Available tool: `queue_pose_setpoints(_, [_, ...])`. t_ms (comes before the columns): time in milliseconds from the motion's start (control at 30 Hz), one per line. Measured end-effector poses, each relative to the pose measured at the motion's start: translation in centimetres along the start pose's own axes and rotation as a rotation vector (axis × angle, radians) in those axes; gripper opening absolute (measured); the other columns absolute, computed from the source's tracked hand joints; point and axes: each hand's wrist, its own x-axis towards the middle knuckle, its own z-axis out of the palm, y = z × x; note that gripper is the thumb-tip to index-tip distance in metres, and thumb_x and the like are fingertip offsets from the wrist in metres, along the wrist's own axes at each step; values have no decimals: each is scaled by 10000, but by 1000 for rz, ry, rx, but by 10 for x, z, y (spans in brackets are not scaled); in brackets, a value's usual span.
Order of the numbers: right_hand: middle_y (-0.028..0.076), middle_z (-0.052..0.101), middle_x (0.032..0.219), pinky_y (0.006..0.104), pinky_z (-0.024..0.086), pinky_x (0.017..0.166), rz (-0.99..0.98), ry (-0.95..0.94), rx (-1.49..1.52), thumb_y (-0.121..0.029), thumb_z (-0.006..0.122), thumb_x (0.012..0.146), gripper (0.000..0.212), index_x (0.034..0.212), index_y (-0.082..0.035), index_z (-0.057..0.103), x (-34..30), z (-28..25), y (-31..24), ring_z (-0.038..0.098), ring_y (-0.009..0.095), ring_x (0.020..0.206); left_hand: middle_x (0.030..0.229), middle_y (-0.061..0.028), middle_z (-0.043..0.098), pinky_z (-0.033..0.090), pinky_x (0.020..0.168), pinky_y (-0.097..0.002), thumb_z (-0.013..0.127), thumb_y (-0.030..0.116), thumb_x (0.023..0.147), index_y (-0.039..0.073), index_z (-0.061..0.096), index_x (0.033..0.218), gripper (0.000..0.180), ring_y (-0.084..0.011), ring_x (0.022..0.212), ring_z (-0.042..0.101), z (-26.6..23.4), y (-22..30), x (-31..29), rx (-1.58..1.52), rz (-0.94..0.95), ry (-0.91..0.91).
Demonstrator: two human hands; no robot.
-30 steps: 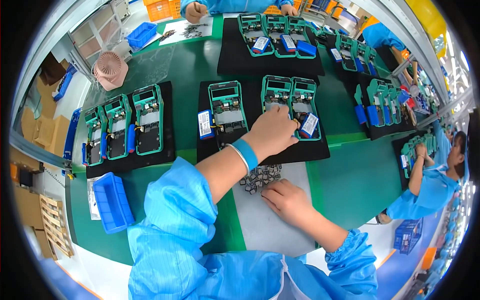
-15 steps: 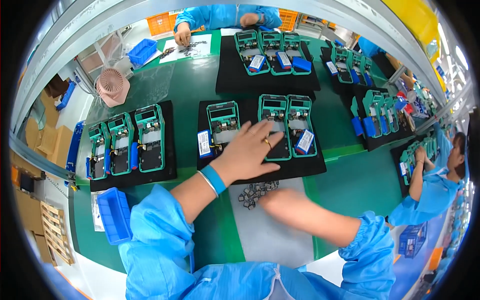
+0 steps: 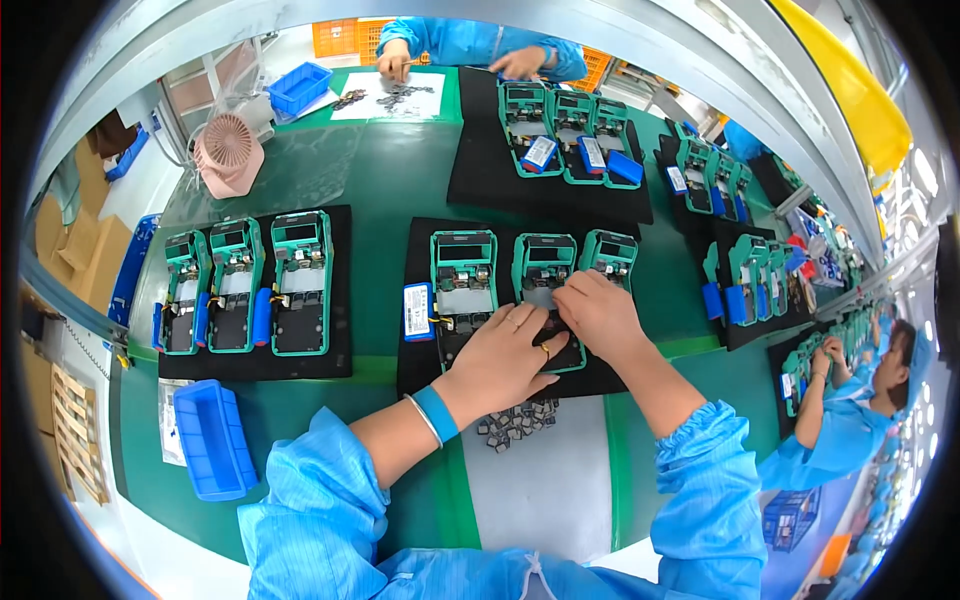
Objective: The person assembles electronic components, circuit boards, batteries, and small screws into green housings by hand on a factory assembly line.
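Three green-framed device housings lie on a black mat (image 3: 420, 372) before me: a left one (image 3: 465, 270), a middle one (image 3: 545, 255) and a right one (image 3: 610, 250). My left hand (image 3: 495, 355) rests over the lower part of the middle housing, fingers stretched and thumb apart. Over that same housing, the fingertips of my right hand (image 3: 605, 315) are pinched together; what they hold, if anything, is hidden. My right hand covers much of the right housing. A blue battery pack (image 3: 417, 311) with a white label lies beside the left housing. Small metallic parts (image 3: 515, 425) are heaped below my hands.
Left of me, more housings (image 3: 300, 285) lie on another black mat, near an empty blue bin (image 3: 215, 440) and a pink fan (image 3: 228, 155). Across the table, a co-worker's hands (image 3: 395, 62) are over a white sheet (image 3: 425, 95). Another person (image 3: 850, 410) works at right.
My right hand has moved from the small-parts heap up to the middle housing. My left hand has shifted lower, its fingers less spread. The view has tilted slightly.
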Motion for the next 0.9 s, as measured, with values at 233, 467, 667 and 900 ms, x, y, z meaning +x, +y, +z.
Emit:
queue_pose_setpoints(233, [22, 514, 815, 283, 534, 576, -120, -127, -165, -115, 687, 634, 155, 729, -109, 564, 4, -1, 2, 588, 178, 817, 1231, -123, 526, 383, 1106, -459, 746, 353, 839, 114, 644, 1303, 531, -319, 1219, 471, 1, -1, -3, -33, -11, 23])
queue_pose_setpoints(467, [32, 533, 847, 291, 566, 593, -97, -245, -181, -102, 687, 687, 131, 778, -102, 592, 17, -2, 4, 593, 188, 884, 1227, -120, 521, 380, 1111, -450, 735, 370, 847, 117, 646, 1307, 533, -314, 1217, 466, 3, -2, -4, -5, -5, 17])
queue_pose_setpoints(667, [35, 559, 892, 350, 564, 658, 32, -320, -271, -109, 689, 759, 140, 853, -97, 586, 21, -5, 5, 598, 234, 922, 1220, -123, 517, 373, 1117, -450, 730, 378, 849, 119, 644, 1308, 534, -309, 1230, 456, 3, 1, 1, 14, 10, -1])
queue_pose_setpoints(900, [106, 638, 820, 400, 513, 653, 301, 48, 265, -41, 732, 819, 95, 857, -40, 645, -10, -43, -54, 634, 303, 764, 1280, -158, 538, 370, 1124, -483, 698, 416, 878, 145, 623, 1324, 527, -349, 1249, 479, 2, -15, -4, 64, 33, -40])
